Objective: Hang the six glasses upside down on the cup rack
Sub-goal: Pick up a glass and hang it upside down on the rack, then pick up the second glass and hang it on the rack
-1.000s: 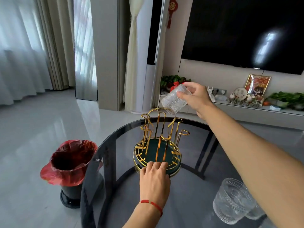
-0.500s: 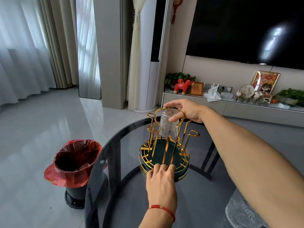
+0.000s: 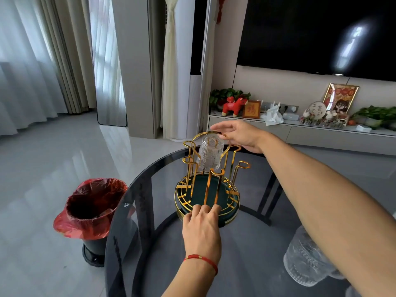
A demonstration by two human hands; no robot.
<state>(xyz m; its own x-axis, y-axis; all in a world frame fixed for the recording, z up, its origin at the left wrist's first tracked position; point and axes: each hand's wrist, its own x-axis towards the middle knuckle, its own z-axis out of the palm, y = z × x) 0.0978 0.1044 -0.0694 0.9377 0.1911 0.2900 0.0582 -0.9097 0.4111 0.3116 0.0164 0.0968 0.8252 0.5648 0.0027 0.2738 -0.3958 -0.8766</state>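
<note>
A gold wire cup rack with a dark green round base stands on the round dark glass table. One ribbed clear glass hangs upside down on a far prong, under the rack's gold top loop. My right hand hovers just above and to the right of that glass, fingers spread, holding nothing. My left hand rests with its fingertips pressed on the near rim of the rack's base. Another ribbed glass stands at the table's near right, partly hidden by my right forearm.
A bin lined with a red bag stands on the floor left of the table. Behind are a low TV shelf with ornaments, a dark TV screen and curtains.
My right hand lowered the glass onto a far prong and let go of it; its fingers are now spread above the glass. My left hand stayed on the rack's base.
</note>
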